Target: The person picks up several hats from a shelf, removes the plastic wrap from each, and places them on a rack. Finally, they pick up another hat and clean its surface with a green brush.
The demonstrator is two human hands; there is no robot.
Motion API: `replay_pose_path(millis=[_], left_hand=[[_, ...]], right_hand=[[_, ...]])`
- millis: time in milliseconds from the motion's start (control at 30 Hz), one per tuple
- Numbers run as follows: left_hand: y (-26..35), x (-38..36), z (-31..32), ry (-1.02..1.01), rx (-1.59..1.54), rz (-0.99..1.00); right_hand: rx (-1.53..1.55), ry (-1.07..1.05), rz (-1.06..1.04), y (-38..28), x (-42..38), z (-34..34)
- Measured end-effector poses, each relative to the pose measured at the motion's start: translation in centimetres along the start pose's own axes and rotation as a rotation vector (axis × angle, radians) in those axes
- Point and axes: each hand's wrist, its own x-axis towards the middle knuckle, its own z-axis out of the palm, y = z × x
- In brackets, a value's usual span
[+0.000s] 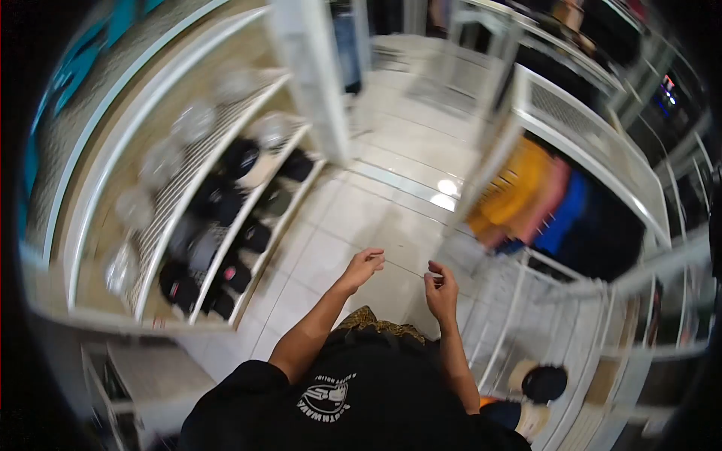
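L hand (365, 269) & R hand (442, 289) curled, fingers (368, 257) apart, over tiled flr (331, 225) btwn shelves (251, 223) & clothes (545, 199).

Left hand (364, 269) and right hand (441, 289) hang apart above white floor tiles (331, 225).

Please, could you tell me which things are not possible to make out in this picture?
All in the head view:
Left hand and right hand: fine finger details, too small.
Hanging clothes: their prints, blurred.
Dark caps: badges, too small and blurred.
Clear bundles: contents, blurred.
Turquoise lettering: whole wording, cut off by the picture's edge.
Feet: hidden by the black shirt and body.
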Motion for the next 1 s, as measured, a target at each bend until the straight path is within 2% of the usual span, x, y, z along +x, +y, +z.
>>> replay_pose_path(millis=[133, 300, 367, 400, 467, 533, 600, 667, 733, 800, 867, 933, 967, 1000], left_hand=[[-0.9, -4.1, -11.0, 0.294, -0.17, 0.04], [-2.9, -7.3, -17.8, 0.508, -0.309, 0.044], [-3.2, -7.5, -19.0, 0.583, -0.373, 0.069], [-3.0, -7.6, -19.3, 0.62, -0.401, 0.07], [-2.1, -7.5, -20.2, 0.655, -0.379, 0.098], [-1.4, -6.5, -20.9, 0.719, -0.452, 0.15], [-0.7, -4.6, -22.4, 0.8, -0.414, 0.176], [0.1, -2.0, -23.9, 0.893, -0.38, 0.167], [1.2, 0.7, -25.1, 1.034, -0.231, 0.205], [2.2, 3.0, -25.3, 1.092, -0.219, 0.206], [4.1, 4.8, -25.9, 1.145, -0.197, 0.174], [3.4, 7.1, -26.0, 1.18, -0.209, 0.21], [4.9, 6.9, -25.1, 1.21, -0.264, 0.187], [4.6, 7.5, -24.6, 1.235, -0.276, 0.187]], right_hand=[[0.136, -0.329, -0.018, -3.5, 3.3, 12.7], [0.194, -0.698, -0.104, -6.2, 7.0, 23.0], [0.273, -0.82, 0.082, -8.3, 8.8, 26.1], [0.26, -0.865, 0.076, -8.9, 9.6, 27.6], [0.249, -0.951, 0.274, -9.6, 11.8, 31.4], [0.268, -1.038, 0.351, -8.8, 14.4, 35.6], [0.406, -1.084, 0.562, -8.5, 17.2, 39.9], [0.441, -1.15, 0.61, -7.5, 19.8, 43.9], [0.434, -1.131, 0.65, -7.5, 22.3, 47.4], [0.41, -1.167, 0.676, -7.5, 24.2, 49.2], [0.303, -1.114, 0.659, -8.4, 25.7, 51.7], [0.36, -1.112, 0.698, -6.4, 27.5, 54.8], [0.358, -1.077, 0.834, -5.5, 28.4, 56.4], [0.435, -1.249, 0.903, -2.9, 30.3, 58.7]])
